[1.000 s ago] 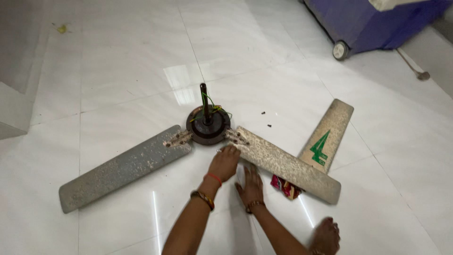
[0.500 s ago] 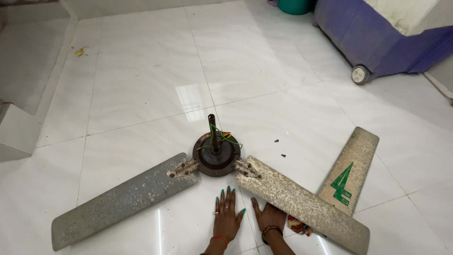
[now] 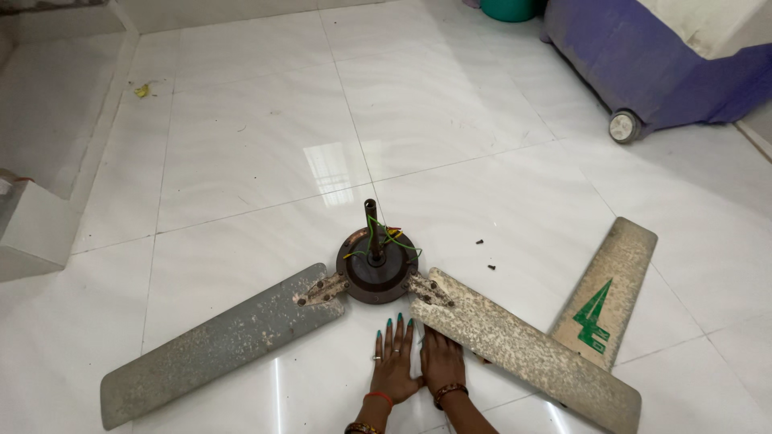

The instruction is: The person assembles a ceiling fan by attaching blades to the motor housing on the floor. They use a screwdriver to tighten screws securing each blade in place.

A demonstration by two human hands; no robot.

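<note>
A dismantled ceiling fan lies on the white tiled floor. Its brown motor hub (image 3: 376,277) has a short rod and green wires sticking up. One dusty grey blade (image 3: 217,350) runs out to the left, another blade (image 3: 523,350) to the right. My left hand (image 3: 394,363) lies flat on the tile just below the hub, fingers stretched toward it. My right hand (image 3: 441,363) lies beside it, palm down, its fingers against the near edge of the right blade. Neither hand holds anything. A third, loose blade (image 3: 607,293) with a green mark rests further right.
Two small dark screws (image 3: 485,254) lie on the tile right of the hub. A blue-covered appliance on wheels (image 3: 659,64) stands at the back right, a green tub (image 3: 511,8) behind it. A white ledge (image 3: 32,233) borders the left side.
My view has risen, so more of the floor beyond the fan shows. Both hands have drawn back a little from the hub and now rest flat, side by side.
</note>
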